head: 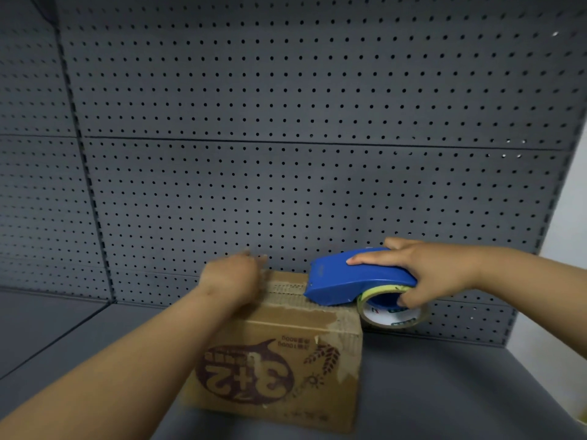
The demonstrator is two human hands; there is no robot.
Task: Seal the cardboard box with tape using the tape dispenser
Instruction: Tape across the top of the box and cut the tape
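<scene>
A brown cardboard box with a dark "3+2" print stands on a grey shelf, its printed side facing me upside down. My right hand grips a blue tape dispenser holding a roll of clear tape. The dispenser's front end rests on the box's top right edge, and the roll hangs past the box's right side. My left hand lies blurred on the top of the box at its far left, fingers bent and pressing down. The top seam is mostly hidden by both hands.
The grey shelf stretches to the left and right of the box. A grey pegboard wall rises directly behind it. A pale wall shows at the far right.
</scene>
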